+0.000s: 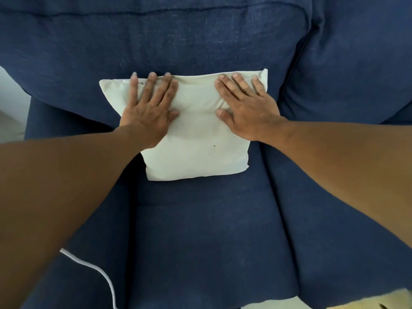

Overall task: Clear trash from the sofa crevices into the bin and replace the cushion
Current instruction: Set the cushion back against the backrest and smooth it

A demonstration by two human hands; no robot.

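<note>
My left hand (pixel 149 110) and right hand (pixel 245 108) lie flat, fingers spread, pressing the cream cushion (pixel 196 150) against the blue sofa (pixel 200 230) backrest

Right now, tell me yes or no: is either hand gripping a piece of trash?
No: the left hand and right hand both lie flat, fingers spread, on the white cushion, with nothing held.

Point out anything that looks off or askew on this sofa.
The cream cushion sits slightly crooked against the backrest and carries a small dark speck low on its face. A white cord trails across the seat's front left. Nothing spilled or damaged.
</note>
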